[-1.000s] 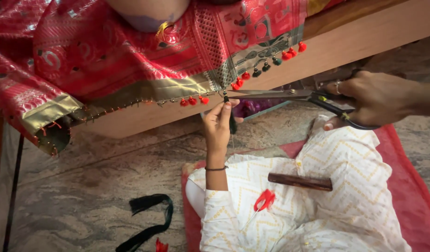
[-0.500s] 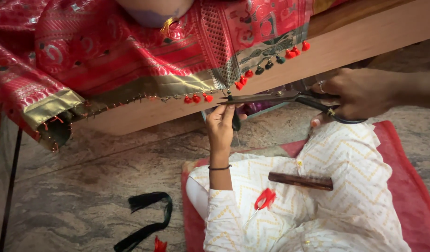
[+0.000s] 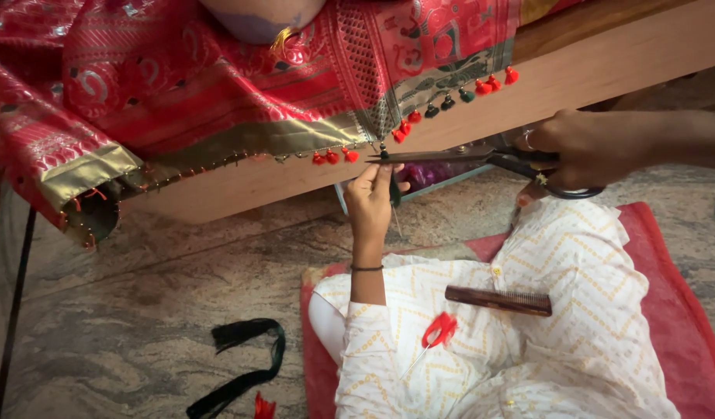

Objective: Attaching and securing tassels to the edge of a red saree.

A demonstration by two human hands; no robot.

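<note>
The red fabric (image 3: 218, 85) drapes over the wooden edge, its tassel fringe hanging below. Under that fringe the right hand (image 3: 582, 147) grips the scissors (image 3: 466, 155), long axis level, tips pointing left. The left hand (image 3: 373, 194) pinches a dark tassel (image 3: 394, 190); holding it taut should give a cleaner cut.

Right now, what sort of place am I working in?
Probably a home, used for hand-finishing fabric: you sit on a stone floor by a low wooden platform draped with red brocade cloth, trimming its tassels with scissors.
</note>
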